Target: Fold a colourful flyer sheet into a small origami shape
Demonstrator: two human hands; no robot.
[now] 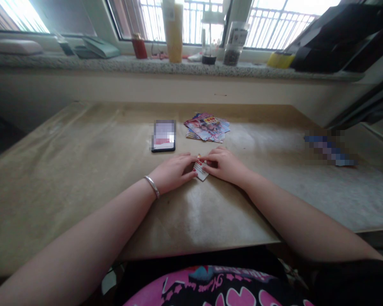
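Note:
My left hand point(174, 171) and my right hand point(225, 165) meet at the middle of the brown table point(83, 170). Between them lies a small white and red card point(200, 169), and the fingers of both hands are closed on its edges. A silver bangle point(152, 185) circles my left wrist. Just beyond my hands lies a loose pile of colourful cards point(207, 126). A dark phone point(164, 136) rests flat to the left of that pile.
A blurred blue and white object point(330, 149) lies at the table's right side. The stone window sill point(153, 66) behind holds a red cup point(139, 46), a tall yellow bottle point(173, 29), jars and a black device point(338, 36).

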